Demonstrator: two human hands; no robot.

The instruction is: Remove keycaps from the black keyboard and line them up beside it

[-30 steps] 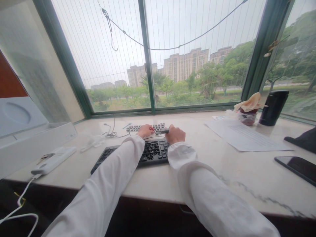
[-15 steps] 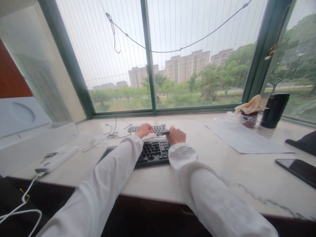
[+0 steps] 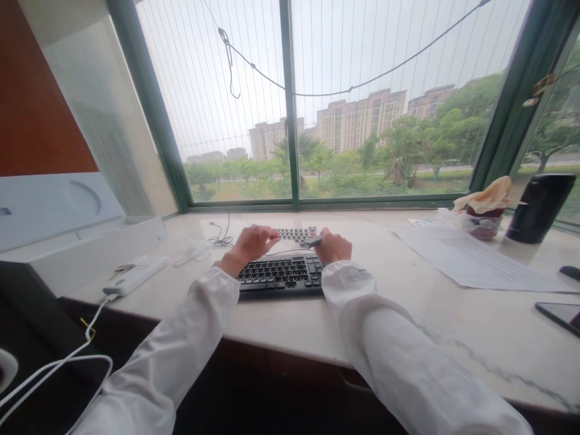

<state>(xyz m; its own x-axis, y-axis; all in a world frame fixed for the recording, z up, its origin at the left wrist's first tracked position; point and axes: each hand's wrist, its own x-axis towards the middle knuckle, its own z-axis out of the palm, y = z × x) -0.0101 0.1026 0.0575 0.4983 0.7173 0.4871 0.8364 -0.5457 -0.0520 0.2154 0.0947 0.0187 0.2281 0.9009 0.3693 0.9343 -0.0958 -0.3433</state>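
A black keyboard (image 3: 281,275) lies on the pale counter, with many keycaps off its main section. Behind it, rows of loose keycaps (image 3: 296,233) are laid out by the window. My left hand (image 3: 254,244) is closed in a pinch above the keyboard's back left part; whatever its fingertips hold is too small to name. My right hand (image 3: 334,246) is wrapped round a dark grey tool (image 3: 314,241), whose tip points left toward the keycaps. This hand is behind the keyboard's right end.
Papers (image 3: 471,260), a black cup (image 3: 541,208), a small tub (image 3: 484,223) and a phone (image 3: 562,315) are on the right. To the left are a white power strip (image 3: 136,275), an open white box (image 3: 145,232) and a thin cable (image 3: 222,238).
My left hand has come back toward me and lifted off the keycap rows, uncovering more of the keyboard. My right hand keeps its hold on the tool. The view has turned left.
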